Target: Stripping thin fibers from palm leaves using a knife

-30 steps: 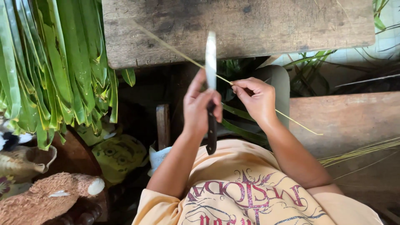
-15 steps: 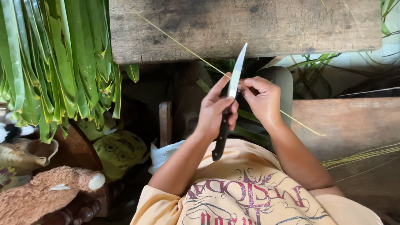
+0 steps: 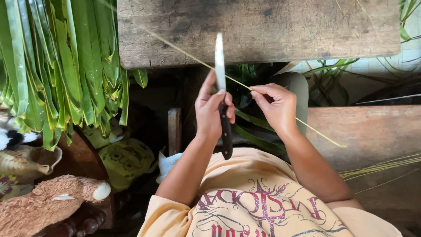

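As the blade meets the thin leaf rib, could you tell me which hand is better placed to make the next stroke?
Probably the left hand: it grips the knife by its dark handle, blade crossing the leaf rib. The right hand is busy pinching the rib just beside the blade.

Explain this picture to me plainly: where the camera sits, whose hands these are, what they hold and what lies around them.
The camera is worn on a person's head and looks down, so the arms and yellow shirt at the bottom belong to the wearer. The left hand grips a knife by its dark handle, blade pointing away. The right hand pinches a thin, pale leaf rib, which crosses the blade and runs up over a worn wooden bench. A bundle of long green leaves hangs at the left. More thin ribs lie on a wooden board at the right. A brown plush toy sits at the lower left.
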